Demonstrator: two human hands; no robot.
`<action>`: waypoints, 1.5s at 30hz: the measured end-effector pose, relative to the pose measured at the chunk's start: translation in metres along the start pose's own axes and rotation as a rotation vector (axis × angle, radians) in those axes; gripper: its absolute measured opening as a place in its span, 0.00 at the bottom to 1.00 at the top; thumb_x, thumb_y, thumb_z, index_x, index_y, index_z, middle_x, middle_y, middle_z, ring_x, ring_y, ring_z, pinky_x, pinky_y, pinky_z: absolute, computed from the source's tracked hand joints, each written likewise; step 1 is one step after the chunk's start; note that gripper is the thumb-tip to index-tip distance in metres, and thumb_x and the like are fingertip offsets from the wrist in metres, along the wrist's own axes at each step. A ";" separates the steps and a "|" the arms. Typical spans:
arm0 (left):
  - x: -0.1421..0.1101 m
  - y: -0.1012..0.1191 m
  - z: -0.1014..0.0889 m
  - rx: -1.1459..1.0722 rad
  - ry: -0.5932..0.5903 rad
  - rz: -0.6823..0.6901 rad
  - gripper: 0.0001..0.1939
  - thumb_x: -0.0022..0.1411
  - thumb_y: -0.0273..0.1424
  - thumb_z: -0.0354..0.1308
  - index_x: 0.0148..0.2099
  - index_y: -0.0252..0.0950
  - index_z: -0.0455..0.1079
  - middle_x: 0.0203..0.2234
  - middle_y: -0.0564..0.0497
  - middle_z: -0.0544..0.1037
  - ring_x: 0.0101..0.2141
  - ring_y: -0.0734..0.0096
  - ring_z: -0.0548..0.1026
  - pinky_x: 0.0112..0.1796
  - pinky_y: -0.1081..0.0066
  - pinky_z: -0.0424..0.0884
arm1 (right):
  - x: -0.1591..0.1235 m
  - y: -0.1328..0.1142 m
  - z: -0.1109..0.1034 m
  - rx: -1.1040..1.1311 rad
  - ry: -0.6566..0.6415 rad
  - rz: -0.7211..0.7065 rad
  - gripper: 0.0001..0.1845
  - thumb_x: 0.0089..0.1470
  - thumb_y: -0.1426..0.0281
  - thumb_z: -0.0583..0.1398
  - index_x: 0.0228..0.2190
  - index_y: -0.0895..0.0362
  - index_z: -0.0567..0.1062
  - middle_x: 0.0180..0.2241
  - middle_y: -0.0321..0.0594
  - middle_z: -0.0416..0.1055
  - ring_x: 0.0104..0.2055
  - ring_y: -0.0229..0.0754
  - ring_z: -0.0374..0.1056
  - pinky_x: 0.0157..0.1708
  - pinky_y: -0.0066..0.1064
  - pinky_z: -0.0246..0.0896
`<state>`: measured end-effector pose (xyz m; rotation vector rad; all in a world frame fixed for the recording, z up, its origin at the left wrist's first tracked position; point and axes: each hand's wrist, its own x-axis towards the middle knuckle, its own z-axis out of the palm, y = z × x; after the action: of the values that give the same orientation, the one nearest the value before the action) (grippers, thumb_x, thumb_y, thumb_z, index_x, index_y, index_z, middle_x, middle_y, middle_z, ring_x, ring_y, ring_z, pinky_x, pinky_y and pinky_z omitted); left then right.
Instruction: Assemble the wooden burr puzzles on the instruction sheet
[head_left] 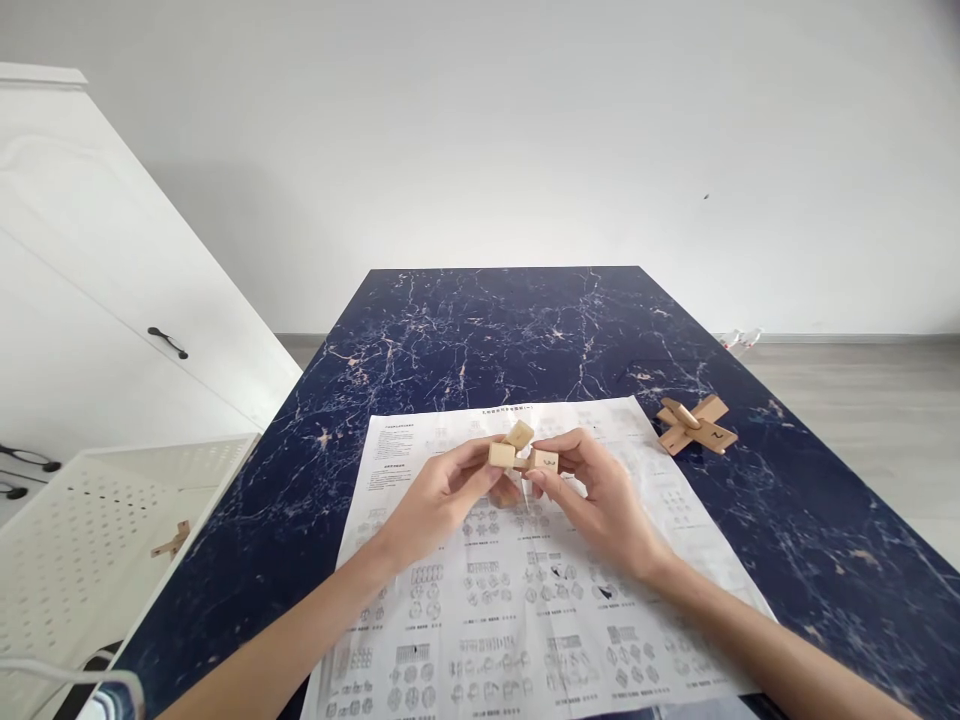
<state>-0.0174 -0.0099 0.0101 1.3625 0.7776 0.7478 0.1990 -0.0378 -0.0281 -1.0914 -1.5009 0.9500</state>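
Note:
Several wooden puzzle pieces are held up between my two hands, above the printed sheet. My left hand (439, 492) is closed around a notched wooden puzzle piece (502, 456), thumb in front and fingers behind. Between finger and thumb, my right hand (604, 492) pinches a wooden puzzle piece marked with a dark numeral (545, 461). Tilted between and behind these two ends is another block end (519, 434). How the pieces interlock is partly hidden by my fingers.
Under my hands lies a creased white instruction sheet (487, 580) with small diagrams. To its right, a crossed wooden puzzle cluster (699, 428) sits on the dark blue marbled table (480, 335). On the left are a perforated white surface (82, 520) with a small wooden piece (172, 539) and a white cabinet (112, 260).

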 end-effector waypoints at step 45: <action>-0.007 -0.006 0.003 0.023 -0.166 0.080 0.28 0.70 0.29 0.69 0.66 0.45 0.64 0.39 0.53 0.80 0.35 0.71 0.81 0.43 0.63 0.80 | 0.006 -0.020 -0.004 -0.037 -0.108 0.150 0.24 0.67 0.47 0.60 0.30 0.53 0.71 0.20 0.32 0.67 0.22 0.36 0.57 0.23 0.31 0.52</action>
<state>-0.0190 -0.0178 0.0043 1.4634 0.6053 0.6800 0.1992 -0.0380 -0.0068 -1.2096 -1.5455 1.1029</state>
